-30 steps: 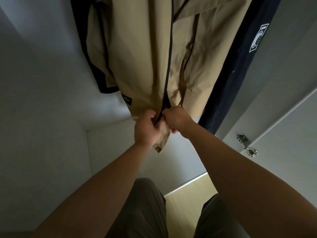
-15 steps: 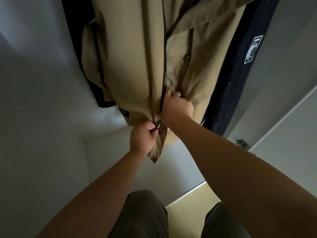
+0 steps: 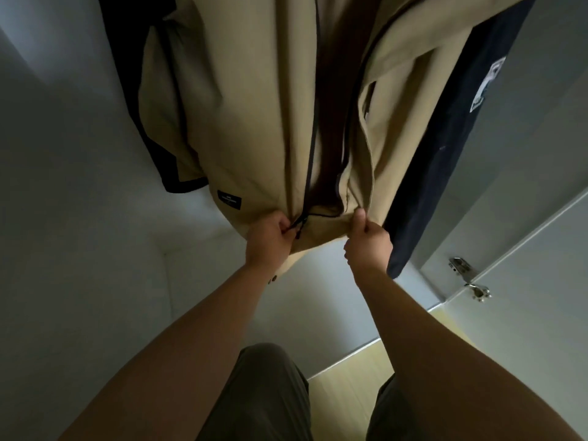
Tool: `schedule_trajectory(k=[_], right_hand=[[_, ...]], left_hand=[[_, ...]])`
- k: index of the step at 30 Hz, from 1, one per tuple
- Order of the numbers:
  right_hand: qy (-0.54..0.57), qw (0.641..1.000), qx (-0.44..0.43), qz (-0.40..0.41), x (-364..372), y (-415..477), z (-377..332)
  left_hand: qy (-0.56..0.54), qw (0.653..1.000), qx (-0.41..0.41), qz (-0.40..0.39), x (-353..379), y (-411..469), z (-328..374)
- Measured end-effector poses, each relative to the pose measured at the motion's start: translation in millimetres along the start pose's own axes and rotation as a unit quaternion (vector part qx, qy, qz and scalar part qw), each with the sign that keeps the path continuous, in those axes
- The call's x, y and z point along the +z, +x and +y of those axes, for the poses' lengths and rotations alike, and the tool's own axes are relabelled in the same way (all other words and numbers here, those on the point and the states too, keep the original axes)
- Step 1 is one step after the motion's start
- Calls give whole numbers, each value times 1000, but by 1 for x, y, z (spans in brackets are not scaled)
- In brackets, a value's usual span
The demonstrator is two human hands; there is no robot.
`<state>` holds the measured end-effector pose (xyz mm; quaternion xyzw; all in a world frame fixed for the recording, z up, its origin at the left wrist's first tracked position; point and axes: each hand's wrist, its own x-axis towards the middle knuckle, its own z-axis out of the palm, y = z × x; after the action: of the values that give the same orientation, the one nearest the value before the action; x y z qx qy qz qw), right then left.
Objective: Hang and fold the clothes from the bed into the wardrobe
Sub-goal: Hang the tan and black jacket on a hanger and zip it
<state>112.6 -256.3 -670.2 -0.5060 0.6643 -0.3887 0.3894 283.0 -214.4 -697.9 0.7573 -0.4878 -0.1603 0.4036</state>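
A tan jacket with a dark zipper hangs inside the wardrobe, its front spread open at the bottom and showing a brown lining. My left hand pinches the left front panel at the hem, right by the zipper end. On the right front panel's hem, my right hand pinches the cloth between thumb and fingers. A navy garment with a white patch hangs just right of the jacket. The hanger and rail are out of view.
A dark garment hangs behind the jacket on the left. White wardrobe walls close in at left and back. The open door with metal hinges stands at right. Pale wooden floor lies below.
My right hand came down from the zipper line and moved right to the hem. The two hands have drawn apart, opening the jacket's lower front and exposing the lining.
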Motion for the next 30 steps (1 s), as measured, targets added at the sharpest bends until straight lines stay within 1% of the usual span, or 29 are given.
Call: schedule_trajectory(k=[2, 3, 4, 5, 6, 8, 10, 11, 13, 15, 17, 18, 19, 20, 21, 23, 24, 26, 27, 29, 30], right_hand=[[66, 993, 94, -37, 4, 3, -13], [101, 985, 125, -62, 5, 1, -19], [117, 980, 133, -89, 7, -2, -23], [110, 980, 120, -114, 9, -7, -27], [81, 984, 88, -134, 11, -12, -29], [-38, 986, -21, -163, 17, -20, -29], [-157, 963, -118, -183, 23, -26, -25], [-197, 951, -150, -184, 26, -27, -23], [-242, 938, -181, -170, 30, -28, -22], [-282, 926, -190, -166, 31, -26, -25], [-283, 918, -189, -205, 30, -24, -31], [-251, 922, -171, -239, 28, -24, -36], [-191, 934, -127, -273, 27, -25, -41], [-114, 946, -58, -299, 24, -25, -47], [-34, 948, 25, -316, 22, -24, -53], [102, 921, 170, -335, 16, -24, -63], [150, 906, 213, -333, 14, -24, -69], [228, 884, 259, -315, 5, -20, -91], [263, 875, 265, -307, -1, -16, -105], [320, 868, 246, -289, -12, -10, -133], [335, 872, 225, -276, -16, -8, -145]], left_hand=[[7, 1000, 4, 6, 0, -2, -3], [11, 1000, 9, 7, -1, -3, -3], [14, 1000, 16, 5, -1, -5, -4], [15, 1000, 22, 5, -1, -7, -4], [16, 999, 27, 8, -1, -9, -5], [17, 999, 32, 14, 0, -13, -6], [8, 999, 33, 12, 1, -16, -7], [3, 999, 35, 10, 1, -18, -8], [0, 999, 40, 5, 2, -21, -8], [1, 999, 46, 2, 2, -21, -8], [4, 999, 54, -1, 2, -21, -8], [4, 998, 56, -1, 1, -21, -9], [5, 998, 58, 1, 0, -20, -9], [8, 998, 59, 4, 0, -19, -9], [13, 998, 59, 6, -1, -18, -9], [31, 997, 65, 9, -2, -16, -8], [43, 997, 71, 10, -1, -15, -7], [67, 995, 75, 15, 1, -15, -5], [70, 995, 72, 19, 2, -15, -5], [63, 996, 61, 28, 2, -12, -6], [64, 996, 53, 28, 0, -11, -6]])
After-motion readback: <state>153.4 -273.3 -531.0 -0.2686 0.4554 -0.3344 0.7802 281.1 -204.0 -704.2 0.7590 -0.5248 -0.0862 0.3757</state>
